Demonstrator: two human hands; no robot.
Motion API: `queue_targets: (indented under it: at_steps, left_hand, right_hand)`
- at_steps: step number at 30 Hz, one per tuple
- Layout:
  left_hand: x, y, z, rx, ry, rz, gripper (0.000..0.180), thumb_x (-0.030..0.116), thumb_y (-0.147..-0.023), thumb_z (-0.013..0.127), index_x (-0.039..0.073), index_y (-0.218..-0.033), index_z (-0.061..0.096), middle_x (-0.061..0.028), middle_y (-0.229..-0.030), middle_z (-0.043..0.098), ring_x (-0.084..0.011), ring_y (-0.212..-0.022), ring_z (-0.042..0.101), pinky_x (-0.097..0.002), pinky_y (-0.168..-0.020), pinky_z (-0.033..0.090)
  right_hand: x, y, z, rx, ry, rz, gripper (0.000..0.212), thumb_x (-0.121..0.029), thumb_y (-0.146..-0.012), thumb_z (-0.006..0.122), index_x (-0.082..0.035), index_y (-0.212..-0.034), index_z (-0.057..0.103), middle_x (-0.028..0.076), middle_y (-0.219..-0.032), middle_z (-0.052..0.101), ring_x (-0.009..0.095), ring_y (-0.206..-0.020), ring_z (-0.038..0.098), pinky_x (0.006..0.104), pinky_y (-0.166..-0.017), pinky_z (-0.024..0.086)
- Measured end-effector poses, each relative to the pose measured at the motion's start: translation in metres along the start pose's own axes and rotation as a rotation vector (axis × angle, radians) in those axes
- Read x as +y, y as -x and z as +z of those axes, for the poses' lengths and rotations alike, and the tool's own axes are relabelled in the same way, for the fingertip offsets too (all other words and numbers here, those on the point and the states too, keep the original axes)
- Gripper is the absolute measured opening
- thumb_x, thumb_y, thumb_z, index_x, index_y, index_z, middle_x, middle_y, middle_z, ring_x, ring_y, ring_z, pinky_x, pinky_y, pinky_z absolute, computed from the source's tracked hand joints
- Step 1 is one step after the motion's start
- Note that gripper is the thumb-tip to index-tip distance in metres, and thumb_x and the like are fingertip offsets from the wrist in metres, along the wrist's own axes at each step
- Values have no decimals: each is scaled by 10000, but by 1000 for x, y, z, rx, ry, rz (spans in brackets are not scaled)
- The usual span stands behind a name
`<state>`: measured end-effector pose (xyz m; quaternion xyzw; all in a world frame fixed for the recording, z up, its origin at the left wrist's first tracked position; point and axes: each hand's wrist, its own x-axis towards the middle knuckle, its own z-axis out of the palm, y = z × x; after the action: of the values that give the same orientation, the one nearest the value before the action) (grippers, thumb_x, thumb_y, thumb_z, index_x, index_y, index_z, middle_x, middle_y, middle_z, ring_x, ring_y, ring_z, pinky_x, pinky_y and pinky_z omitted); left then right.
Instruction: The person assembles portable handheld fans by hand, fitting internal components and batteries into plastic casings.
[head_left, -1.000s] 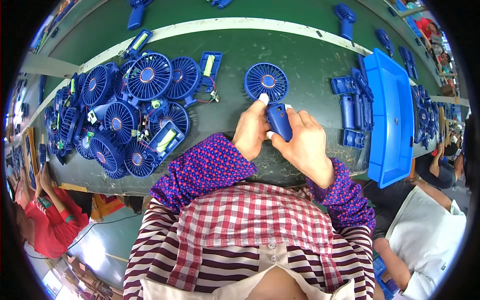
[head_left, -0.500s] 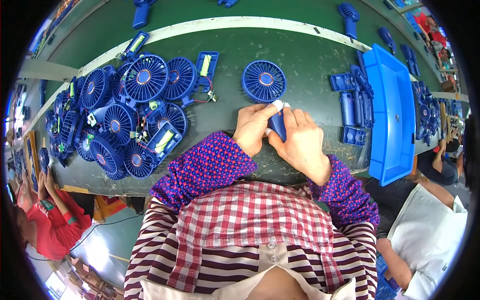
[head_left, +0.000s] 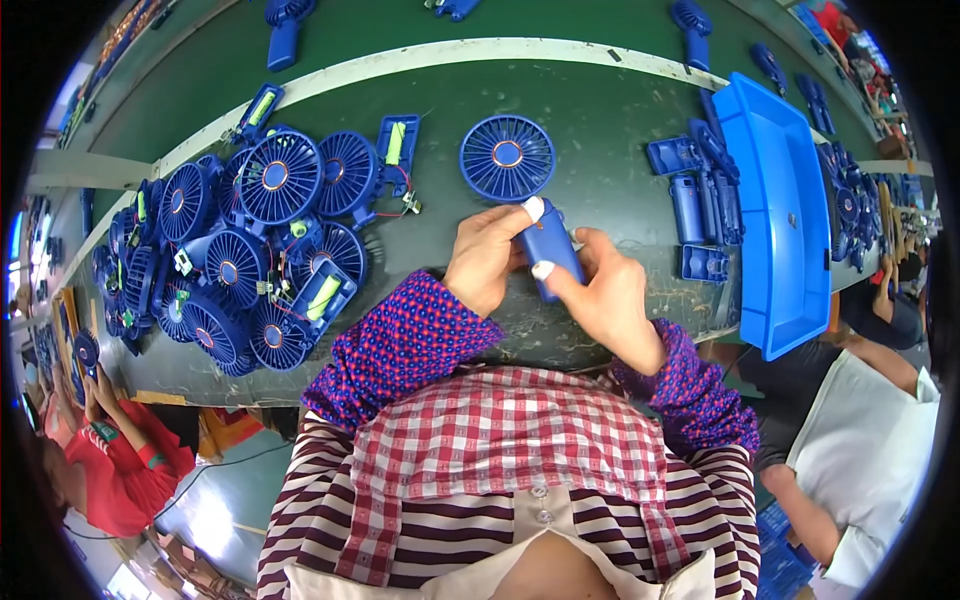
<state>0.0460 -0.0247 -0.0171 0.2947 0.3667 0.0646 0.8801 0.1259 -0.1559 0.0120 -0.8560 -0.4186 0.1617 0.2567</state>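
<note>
A blue hand-held fan (head_left: 508, 158) lies on the green table, its round grille head pointing away from me and its handle (head_left: 550, 255) toward me. My left hand (head_left: 487, 257) grips the handle from the left, a taped fingertip on its upper end. My right hand (head_left: 605, 298) closes on the handle from the right, with a taped fingertip pressed on its lower part. Both sleeves are blue with red dots.
A heap of unfinished blue fans (head_left: 255, 245) with exposed wires and green batteries lies to the left. Blue handle shells (head_left: 690, 205) sit to the right beside a blue tray (head_left: 782, 210). Other people stand at the lower left (head_left: 115, 465) and right (head_left: 865, 450).
Both hands have kept hold of the fan's handle. The handle has tilted slightly and my fingers have shifted along it, the right hand sliding a little lower.
</note>
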Motion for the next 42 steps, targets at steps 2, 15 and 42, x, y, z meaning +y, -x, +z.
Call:
queue_targets:
  at_steps: [2,15,42]
  left_hand:
    - [1,1,0,-84,-4,89,291,216,-875,558,-42,-1009,561,-148,-985,620,-212,-888,605,-336,-825,475]
    - [4,6,1,-255,-58,242,305,188,-861,577,-43,-1061,560,-169,-1019,613,-212,-960,585,-322,-880,447]
    - [-12,-25,-5,-135,-246,618,385,35,-843,567,-29,-1208,460,-121,-1038,615,-144,-823,586,-250,-721,490]
  right_hand:
    - [10,-12,3,-219,-561,238,436,-270,-782,673,74,-1016,542,121,-847,633,191,-704,620,289,-621,493]
    - [-7,-14,-2,-252,-825,258,274,-148,-794,646,52,-968,573,45,-823,609,89,-737,551,229,-640,460]
    - [32,-143,-29,297,-377,-41,278,-177,-697,678,-14,-906,593,87,-738,622,184,-647,594,294,-584,464]
